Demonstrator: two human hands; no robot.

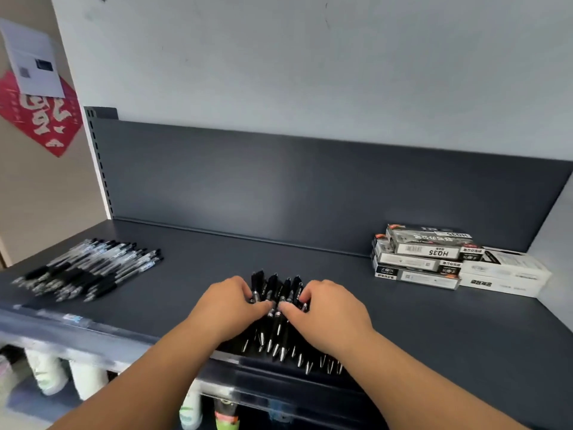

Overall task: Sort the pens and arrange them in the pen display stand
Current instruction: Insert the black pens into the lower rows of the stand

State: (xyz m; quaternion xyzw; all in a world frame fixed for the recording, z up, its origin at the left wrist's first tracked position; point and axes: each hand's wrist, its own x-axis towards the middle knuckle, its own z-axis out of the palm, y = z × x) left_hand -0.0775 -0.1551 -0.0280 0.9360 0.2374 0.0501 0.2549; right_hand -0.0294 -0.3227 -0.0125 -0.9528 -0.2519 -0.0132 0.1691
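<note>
A bunch of black pens (279,305) lies on the dark shelf (434,336) near its front edge, tips pointing toward me. My left hand (229,305) grips the bunch from the left with curled fingers. My right hand (325,311) grips it from the right in the same way. Both thumbs meet over the middle of the pens. A second pile of clear-barrelled pens (86,268) lies at the left end of the shelf, apart from both hands. No pen display stand is in view.
Stacked pen boxes (421,259) and a white box (505,271) sit at the back right. The shelf's dark back panel (310,187) rises behind. Bottles (46,373) stand on the lower shelf under the front edge.
</note>
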